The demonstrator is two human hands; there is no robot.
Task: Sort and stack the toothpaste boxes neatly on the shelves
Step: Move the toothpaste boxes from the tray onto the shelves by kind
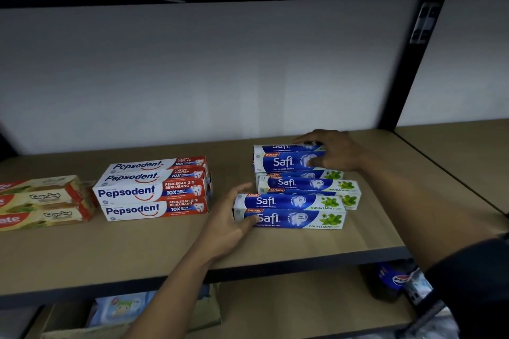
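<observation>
Fingers of right hand curled over the far edge of the top rear Safi box, thumb pressed on its front face: a half-closed clasp near the box's right end. Holds that box on top of the rear Safi stack, deep on the shelf.

Left hand cupped round the left end of the front Safi boxes, two high; thumb on the lower box's front face, fingers curled behind the upper one.

Middle Safi boxes between the two held stacks, set a little further right, touching both.

Pepsodent boxes stacked well apart to the left; Colgate boxes just beside those, at the frame's left edge.

Below, on the lower shelf: dark Pepsi bottle and pale blue packet.
</observation>
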